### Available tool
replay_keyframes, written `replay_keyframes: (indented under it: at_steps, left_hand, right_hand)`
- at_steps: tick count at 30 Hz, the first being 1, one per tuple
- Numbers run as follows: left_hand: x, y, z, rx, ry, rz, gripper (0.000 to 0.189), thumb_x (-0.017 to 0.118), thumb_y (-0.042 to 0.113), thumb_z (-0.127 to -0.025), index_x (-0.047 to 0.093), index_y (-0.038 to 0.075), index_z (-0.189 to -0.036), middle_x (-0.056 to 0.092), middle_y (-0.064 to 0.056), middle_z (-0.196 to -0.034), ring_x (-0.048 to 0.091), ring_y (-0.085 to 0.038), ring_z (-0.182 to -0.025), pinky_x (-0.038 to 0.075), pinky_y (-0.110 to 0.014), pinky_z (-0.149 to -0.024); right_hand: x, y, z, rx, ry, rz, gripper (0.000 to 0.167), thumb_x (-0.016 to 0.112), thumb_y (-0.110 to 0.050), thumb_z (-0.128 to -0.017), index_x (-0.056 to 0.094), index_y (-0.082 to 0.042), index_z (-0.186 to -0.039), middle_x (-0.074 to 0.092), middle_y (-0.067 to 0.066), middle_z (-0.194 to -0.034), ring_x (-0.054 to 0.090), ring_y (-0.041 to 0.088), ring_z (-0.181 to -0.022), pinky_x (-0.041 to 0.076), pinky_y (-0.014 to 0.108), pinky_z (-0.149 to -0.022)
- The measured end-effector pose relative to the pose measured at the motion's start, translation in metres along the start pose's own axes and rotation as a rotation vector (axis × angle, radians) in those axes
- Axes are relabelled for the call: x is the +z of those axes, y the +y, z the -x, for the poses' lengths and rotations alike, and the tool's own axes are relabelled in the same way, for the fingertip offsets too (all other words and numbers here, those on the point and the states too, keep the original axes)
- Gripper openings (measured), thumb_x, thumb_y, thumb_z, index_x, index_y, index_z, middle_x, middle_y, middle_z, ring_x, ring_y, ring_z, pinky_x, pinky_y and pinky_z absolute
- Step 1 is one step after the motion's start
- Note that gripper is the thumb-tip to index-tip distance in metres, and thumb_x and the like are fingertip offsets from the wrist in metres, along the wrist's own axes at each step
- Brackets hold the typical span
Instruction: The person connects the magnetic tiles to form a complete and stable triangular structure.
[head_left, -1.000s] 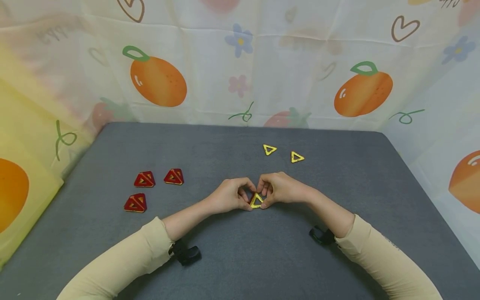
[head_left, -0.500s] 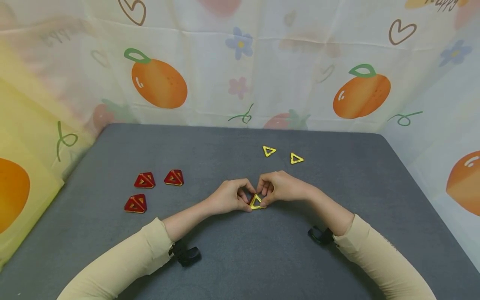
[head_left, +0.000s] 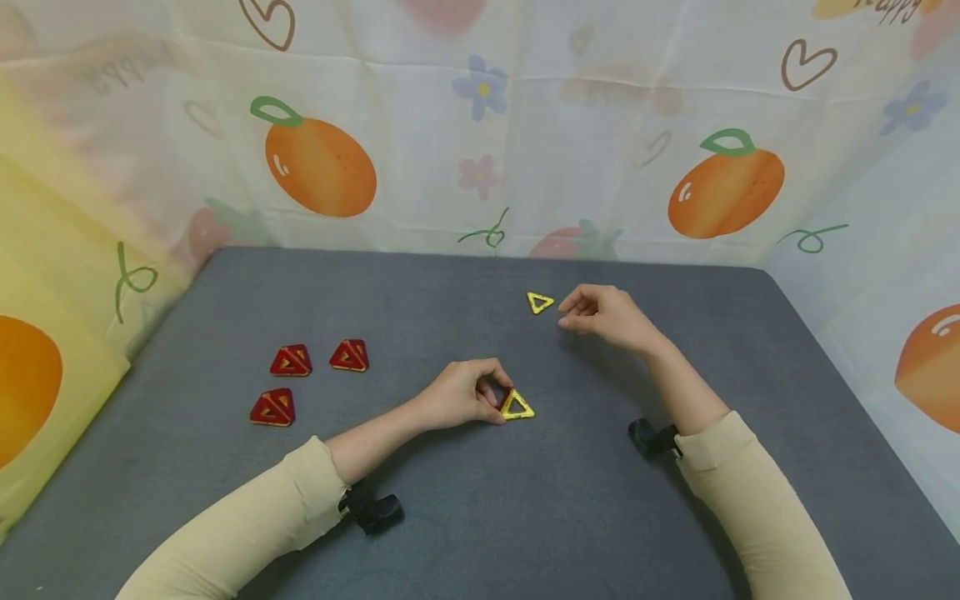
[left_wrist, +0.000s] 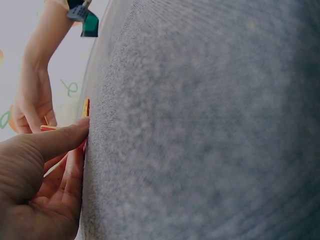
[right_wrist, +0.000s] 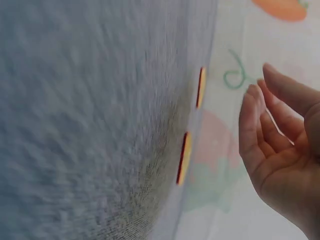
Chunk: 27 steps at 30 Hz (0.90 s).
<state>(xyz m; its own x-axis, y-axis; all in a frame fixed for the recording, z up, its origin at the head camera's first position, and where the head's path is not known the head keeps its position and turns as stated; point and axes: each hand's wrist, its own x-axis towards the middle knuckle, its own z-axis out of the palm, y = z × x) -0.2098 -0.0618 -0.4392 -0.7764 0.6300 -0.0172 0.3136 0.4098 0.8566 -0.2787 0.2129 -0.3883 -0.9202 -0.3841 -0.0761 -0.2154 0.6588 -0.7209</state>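
Observation:
My left hand (head_left: 461,395) pinches a red triangular tile, mostly hidden by the fingers, that stands against a yellow-faced triangular frame tile (head_left: 517,405) lying on the table. In the left wrist view a yellow-red tile edge (left_wrist: 86,107) shows beyond the left thumb. My right hand (head_left: 609,317) hovers over the far part of the table, fingers loosely bent and holding nothing. Just left of its fingertips lies a yellow triangle tile (head_left: 539,302). A second flat tile is hidden from the head view by that hand; the right wrist view shows both tiles (right_wrist: 184,158) edge-on.
Several red triangle tiles joined into three small shapes sit at the left: one at the back (head_left: 349,355), one beside it (head_left: 291,361), one nearer (head_left: 273,407). The grey table (head_left: 480,517) ends at a fruit-printed cloth (head_left: 420,108). Each wrist wears a black camera (head_left: 375,510).
My right hand has let go of the yellow tile by the left hand and moved away to the back right, near the loose tiles. The left hand keeps its place.

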Motion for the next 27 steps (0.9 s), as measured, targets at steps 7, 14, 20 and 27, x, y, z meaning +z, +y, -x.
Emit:
replay_keyframes:
  at_steps: [7, 14, 20, 27]
  left_hand:
    - [0.000, 0.002, 0.000, -0.012, -0.008, 0.000, 0.038, 0.085, 0.006, -0.075, 0.067, 0.008, -0.109, 0.072, -0.009, -0.097, 0.064, -0.004, -0.076, 0.055, -0.017, -0.067]
    - [0.000, 0.004, 0.001, -0.023, -0.008, 0.002, 0.038, 0.085, 0.007, -0.075, 0.067, 0.008, -0.109, 0.071, -0.010, -0.095, 0.064, -0.006, -0.076, 0.056, -0.018, -0.068]
    - [0.000, 0.004, 0.000, -0.038, -0.014, 0.007, 0.038, 0.084, 0.008, -0.076, 0.067, 0.009, -0.110, 0.070, -0.009, -0.096, 0.064, -0.007, -0.076, 0.056, -0.018, -0.069]
    - [0.000, 0.003, 0.000, -0.032, -0.010, -0.009, 0.038, 0.084, 0.009, -0.076, 0.066, 0.010, -0.109, 0.070, -0.009, -0.093, 0.064, -0.006, -0.075, 0.056, -0.018, -0.068]
  right_hand:
    - [-0.006, 0.016, -0.020, 0.070, 0.082, -0.034, 0.035, 0.064, -0.026, -0.097, 0.063, -0.004, -0.124, 0.066, 0.015, -0.109, 0.067, 0.032, -0.098, 0.058, 0.039, -0.082]
    - [0.002, 0.013, -0.044, 0.125, 0.080, 0.005, 0.037, 0.063, -0.023, -0.098, 0.060, -0.005, -0.129, 0.063, 0.018, -0.126, 0.062, 0.034, -0.114, 0.054, 0.045, -0.094]
    - [0.008, 0.007, -0.056, 0.180, -0.023, 0.117, 0.047, 0.065, -0.028, -0.096, 0.054, -0.004, -0.136, 0.054, 0.019, -0.140, 0.051, 0.037, -0.130, 0.045, 0.051, -0.105]
    - [0.014, 0.002, -0.061, 0.130, -0.045, 0.191, 0.048, 0.066, -0.025, -0.096, 0.055, 0.001, -0.134, 0.055, 0.024, -0.135, 0.054, 0.038, -0.123, 0.048, 0.049, -0.101]
